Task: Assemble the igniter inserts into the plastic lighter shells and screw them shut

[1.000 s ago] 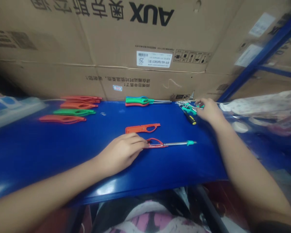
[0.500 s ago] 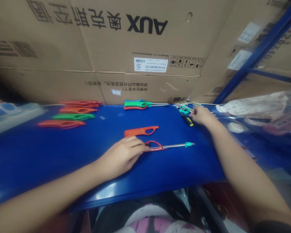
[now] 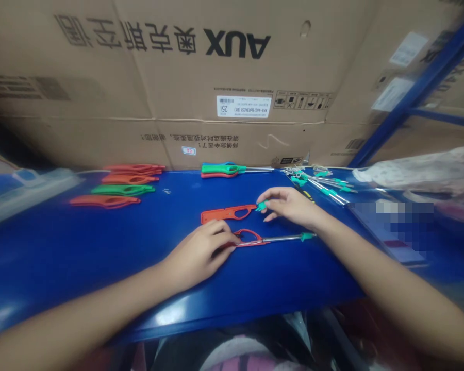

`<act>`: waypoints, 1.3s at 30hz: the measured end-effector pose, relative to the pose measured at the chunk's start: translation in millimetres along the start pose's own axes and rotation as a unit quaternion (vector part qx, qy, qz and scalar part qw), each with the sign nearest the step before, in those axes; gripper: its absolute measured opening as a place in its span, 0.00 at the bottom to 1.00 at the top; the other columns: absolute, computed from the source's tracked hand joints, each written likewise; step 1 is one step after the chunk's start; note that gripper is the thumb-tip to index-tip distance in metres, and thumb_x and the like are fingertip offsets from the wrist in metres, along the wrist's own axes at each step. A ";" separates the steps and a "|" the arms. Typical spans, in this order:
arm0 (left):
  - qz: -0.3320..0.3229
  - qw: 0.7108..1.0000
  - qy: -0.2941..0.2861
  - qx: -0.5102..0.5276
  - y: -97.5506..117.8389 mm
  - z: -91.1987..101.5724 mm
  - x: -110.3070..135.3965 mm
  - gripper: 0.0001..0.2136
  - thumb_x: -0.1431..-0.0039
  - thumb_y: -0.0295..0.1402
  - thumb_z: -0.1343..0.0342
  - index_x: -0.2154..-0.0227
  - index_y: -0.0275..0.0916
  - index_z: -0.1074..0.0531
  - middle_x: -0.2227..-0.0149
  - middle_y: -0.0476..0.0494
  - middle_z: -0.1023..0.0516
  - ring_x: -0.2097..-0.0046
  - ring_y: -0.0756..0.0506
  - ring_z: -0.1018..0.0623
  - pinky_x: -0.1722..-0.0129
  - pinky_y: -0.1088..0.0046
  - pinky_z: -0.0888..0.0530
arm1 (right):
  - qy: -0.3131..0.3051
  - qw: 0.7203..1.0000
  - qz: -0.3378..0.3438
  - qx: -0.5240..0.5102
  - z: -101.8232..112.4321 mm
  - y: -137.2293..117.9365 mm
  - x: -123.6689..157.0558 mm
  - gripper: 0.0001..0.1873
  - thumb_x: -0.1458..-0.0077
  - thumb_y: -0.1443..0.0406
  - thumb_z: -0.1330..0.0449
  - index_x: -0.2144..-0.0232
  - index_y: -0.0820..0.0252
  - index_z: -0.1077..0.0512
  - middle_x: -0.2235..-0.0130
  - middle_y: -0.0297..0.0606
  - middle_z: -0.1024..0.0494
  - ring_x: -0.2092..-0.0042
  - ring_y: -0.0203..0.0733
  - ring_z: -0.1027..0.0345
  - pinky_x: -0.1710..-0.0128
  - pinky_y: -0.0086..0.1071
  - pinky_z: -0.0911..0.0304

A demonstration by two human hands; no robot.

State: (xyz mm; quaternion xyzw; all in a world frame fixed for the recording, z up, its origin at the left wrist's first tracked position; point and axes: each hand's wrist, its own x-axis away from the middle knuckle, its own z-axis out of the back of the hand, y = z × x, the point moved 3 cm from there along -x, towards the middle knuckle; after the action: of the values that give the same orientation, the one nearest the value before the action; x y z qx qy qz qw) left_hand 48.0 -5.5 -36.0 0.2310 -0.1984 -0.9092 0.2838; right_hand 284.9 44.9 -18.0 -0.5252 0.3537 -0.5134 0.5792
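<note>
In the head view, the person's two hands are apart from each other over a blue table point(image 3: 81, 263). The left hand point(image 3: 204, 247) lies low on the tabletop, its thumb and fingers closed on the left end of a red casing point(image 3: 255, 243) and hiding that end. The casing has an open loop, and a metal tube point(image 3: 282, 238) runs out of it to the right, with a teal collar point(image 3: 306, 236) near the tube's far end.

The right hand point(image 3: 290, 207) is raised slightly beyond the tube, pinching a small teal piece point(image 3: 261, 206) between thumb and fingertips. That piece overlaps the right tip of an orange half-shell point(image 3: 218, 214), which lies just beyond the casing; whether the two touch cannot be told.

Past the right hand, a pile of metal tubes with teal parts point(image 3: 328, 189) lies at the back, beside a black-and-yellow handle point(image 3: 308, 196) partly hidden by the hand. Left of the pile, green, red and blue lighter bodies point(image 3: 218, 169) lie stacked against a cardboard box point(image 3: 170, 103). Farther left is a row of red, orange and green shells point(image 3: 119, 190).
</note>
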 end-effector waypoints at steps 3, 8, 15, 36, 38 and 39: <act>0.013 1.000 0.006 0.017 -0.5 1.1 -0.6 0.08 0.34 0.27 0.47 0.57 0.41 0.24 0.56 0.43 0.24 0.54 0.45 0.23 0.54 0.66 0.24 | -0.013 0.999 -0.028 -0.009 -4.9 7.3 -1.8 0.07 0.50 0.71 0.32 0.66 0.63 0.24 0.70 0.38 0.20 0.62 0.37 0.22 0.60 0.31 0.22; 0.030 0.999 0.014 0.033 -0.7 3.5 -1.1 0.06 0.35 0.28 0.45 0.59 0.41 0.25 0.58 0.44 0.23 0.55 0.45 0.22 0.55 0.68 0.25 | 0.000 0.999 -0.036 0.033 6.8 15.3 -6.9 0.11 0.50 0.66 0.29 0.65 0.63 0.25 0.77 0.34 0.21 0.73 0.35 0.24 0.70 0.29 0.23; 0.036 0.998 0.033 0.045 -0.5 5.4 -0.7 0.06 0.33 0.31 0.46 0.61 0.40 0.24 0.61 0.45 0.22 0.60 0.47 0.24 0.60 0.70 0.27 | -0.006 0.955 0.055 0.290 13.5 6.3 -0.9 0.11 0.42 0.59 0.37 0.71 0.60 0.24 0.76 0.35 0.23 0.78 0.35 0.31 0.75 0.30 0.35; -0.001 1.000 0.024 -0.006 4.2 7.8 2.1 0.08 0.33 0.33 0.45 0.58 0.42 0.22 0.60 0.45 0.21 0.56 0.45 0.24 0.55 0.67 0.27 | -0.189 0.869 0.253 0.381 -31.2 -11.7 30.5 0.05 0.42 0.69 0.39 0.69 0.63 0.24 0.71 0.33 0.27 0.71 0.31 0.38 0.71 0.26 0.44; 0.020 0.998 0.039 -0.036 3.4 10.2 1.7 0.07 0.34 0.34 0.44 0.58 0.41 0.23 0.58 0.45 0.20 0.55 0.44 0.23 0.52 0.65 0.28 | -0.189 0.868 0.254 0.383 -32.7 -9.5 29.2 0.04 0.42 0.70 0.39 0.68 0.63 0.24 0.71 0.33 0.27 0.71 0.31 0.37 0.70 0.26 0.44; 0.034 0.997 0.044 -0.058 2.9 11.3 1.6 0.07 0.35 0.35 0.43 0.58 0.41 0.24 0.57 0.45 0.20 0.54 0.43 0.23 0.50 0.62 0.29 | -0.188 0.867 0.255 0.384 -33.4 -8.7 28.6 0.04 0.42 0.70 0.39 0.68 0.63 0.24 0.71 0.33 0.27 0.71 0.31 0.37 0.70 0.26 0.44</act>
State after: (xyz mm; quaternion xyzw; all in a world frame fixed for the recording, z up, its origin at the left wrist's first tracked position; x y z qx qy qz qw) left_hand 42.1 -6.0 -26.0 0.2470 -0.1408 -0.8981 0.3356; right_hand 257.6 9.8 -12.5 -0.2398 0.1343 -0.3347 0.9013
